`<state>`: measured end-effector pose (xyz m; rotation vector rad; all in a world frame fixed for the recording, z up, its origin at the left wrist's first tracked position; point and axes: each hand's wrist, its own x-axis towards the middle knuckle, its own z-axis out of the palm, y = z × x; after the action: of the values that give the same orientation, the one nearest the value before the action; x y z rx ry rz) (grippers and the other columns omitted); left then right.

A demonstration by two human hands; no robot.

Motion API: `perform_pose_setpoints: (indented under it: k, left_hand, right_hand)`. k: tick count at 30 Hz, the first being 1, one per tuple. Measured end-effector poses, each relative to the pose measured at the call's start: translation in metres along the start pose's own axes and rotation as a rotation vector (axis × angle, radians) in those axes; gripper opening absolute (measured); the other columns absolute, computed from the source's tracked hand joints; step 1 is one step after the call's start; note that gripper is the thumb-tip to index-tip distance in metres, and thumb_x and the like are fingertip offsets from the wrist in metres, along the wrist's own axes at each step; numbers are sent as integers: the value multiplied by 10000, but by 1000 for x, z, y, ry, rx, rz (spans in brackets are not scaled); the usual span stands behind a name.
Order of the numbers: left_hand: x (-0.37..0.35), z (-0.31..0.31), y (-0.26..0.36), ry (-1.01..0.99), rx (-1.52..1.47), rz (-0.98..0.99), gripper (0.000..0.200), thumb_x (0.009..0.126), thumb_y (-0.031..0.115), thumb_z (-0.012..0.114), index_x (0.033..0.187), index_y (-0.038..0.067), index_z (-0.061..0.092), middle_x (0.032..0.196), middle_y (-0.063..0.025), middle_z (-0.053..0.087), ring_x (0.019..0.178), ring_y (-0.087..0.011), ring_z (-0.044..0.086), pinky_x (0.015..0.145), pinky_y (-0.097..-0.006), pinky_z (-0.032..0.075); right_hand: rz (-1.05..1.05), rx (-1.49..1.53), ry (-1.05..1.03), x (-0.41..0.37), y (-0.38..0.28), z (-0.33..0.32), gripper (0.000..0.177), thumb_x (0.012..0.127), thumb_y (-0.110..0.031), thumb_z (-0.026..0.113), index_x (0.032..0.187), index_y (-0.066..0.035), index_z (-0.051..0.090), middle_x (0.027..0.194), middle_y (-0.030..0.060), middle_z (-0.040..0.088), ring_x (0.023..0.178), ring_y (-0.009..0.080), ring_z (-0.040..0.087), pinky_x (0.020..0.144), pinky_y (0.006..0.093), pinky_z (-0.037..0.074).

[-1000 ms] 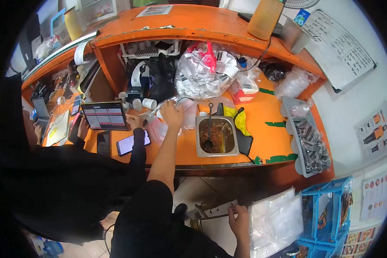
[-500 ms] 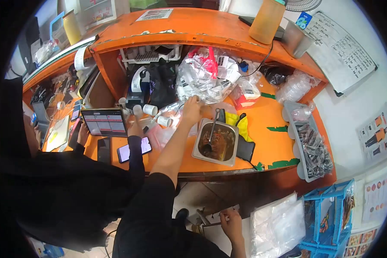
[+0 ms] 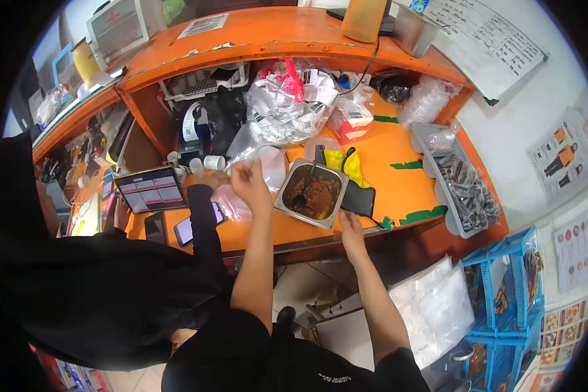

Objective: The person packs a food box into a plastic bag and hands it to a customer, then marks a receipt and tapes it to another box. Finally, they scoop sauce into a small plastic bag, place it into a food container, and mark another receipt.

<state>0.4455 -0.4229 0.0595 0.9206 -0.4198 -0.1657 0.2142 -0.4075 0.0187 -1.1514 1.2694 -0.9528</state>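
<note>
My left hand (image 3: 249, 181) is raised over the plastic packaging left of a metal food pan, with its fingers curled together; I cannot tell what is in them. A translucent plastic bag (image 3: 272, 164) shows right beside those fingers. The square pan (image 3: 334, 214) holds a chunky brown stew (image 3: 321, 195), and a dark-handled ladle (image 3: 311, 175) rests in it. At the pan's lower right corner is my right hand (image 3: 351, 230), its fingers extended close to the rim. A yellow and black cloth item (image 3: 350, 168) lies just behind the pan.
On my left, a person in black sleeves (image 3: 206, 215) reaches toward white cups (image 3: 213, 163), near a tablet (image 3: 151, 189) and phones (image 3: 155, 227). A large bag of packaging (image 3: 291, 108) sits under the shelf. A grey tray of wrapped cutlery (image 3: 460, 196) stands right, above blue baskets (image 3: 503, 287).
My left hand has drawn back from the large bag toward me. My right hand has come up from below the counter to the pan's corner. The view has shifted right.
</note>
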Motion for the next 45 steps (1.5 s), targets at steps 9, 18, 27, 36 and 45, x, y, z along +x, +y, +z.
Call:
perform_pose_setpoints:
  k: [9, 18, 27, 36, 45]
  left_hand:
    - [-146, -56, 70, -490, 33, -185, 118, 810, -39, 588, 901, 24, 547, 878, -28, 583, 827, -100, 536, 753, -243, 431]
    - [-143, -69, 165, -670, 109, -239, 9, 863, 56, 590, 866, 52, 582, 868, -33, 580, 745, -106, 570, 573, -235, 507]
    - [-335, -58, 165, -1330, 13, -707, 94, 855, 47, 600, 948, 35, 610, 852, 11, 568, 748, -70, 507, 686, -210, 408]
    - [-507, -89, 252, -1437, -232, -1328, 69, 855, 75, 629, 881, 13, 643, 796, -35, 645, 675, -79, 577, 617, -206, 448]
    - [-529, -108, 297, -1514, -72, -1228, 142, 818, 88, 670, 902, -8, 609, 783, -11, 610, 658, -86, 537, 627, -229, 434]
  right_hand:
    - [-11, -70, 15, 40, 31, 13, 253, 913, -203, 506, 891, 40, 573, 792, 129, 617, 736, 207, 609, 580, 334, 466]
    - [-34, -6, 264, -208, 19, -116, 251, 904, -200, 525, 794, 25, 534, 600, 56, 510, 584, 125, 471, 558, 315, 403]
    - [148, -151, 744, -487, 108, -215, 244, 914, -166, 507, 730, -8, 477, 555, 60, 446, 523, 130, 443, 507, 304, 381]
    - [-169, -778, 1246, -541, 85, -240, 268, 892, -178, 583, 1079, -1, 510, 986, 92, 579, 850, 105, 550, 732, 258, 438]
    - [-202, 300, 756, -542, 58, -246, 104, 887, -48, 568, 803, 3, 601, 666, 41, 617, 603, 95, 601, 529, 207, 498]
